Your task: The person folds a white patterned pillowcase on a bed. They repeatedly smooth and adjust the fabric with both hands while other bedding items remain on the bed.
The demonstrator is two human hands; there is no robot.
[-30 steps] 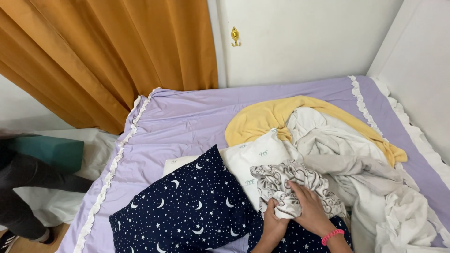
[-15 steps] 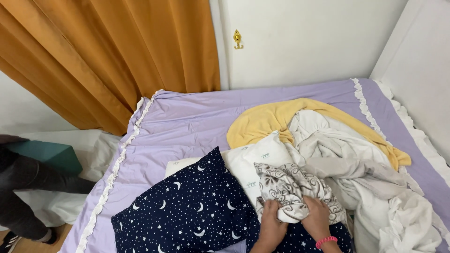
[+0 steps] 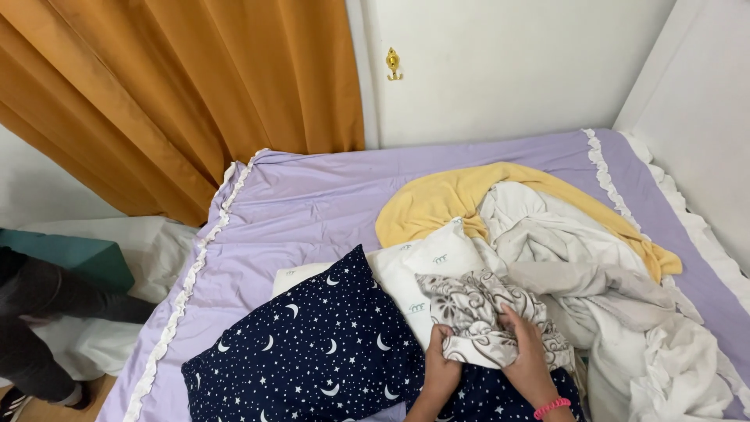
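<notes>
Both hands are closed on a crumpled grey-and-white floral patterned cloth (image 3: 484, 316), which is bunched near the foot of the bed: the left hand (image 3: 440, 367) grips its lower left edge, while the right hand (image 3: 525, 353), a pink band at its wrist, is clamped over its right side. Just beside it lie a navy pillow with white moons and stars (image 3: 312, 352) and a white pillow (image 3: 422, 270). Further off, a heap of pale crumpled sheets (image 3: 594, 289) and a yellow fabric (image 3: 445, 199) rest on the lilac frilled bedsheet (image 3: 312, 203).
</notes>
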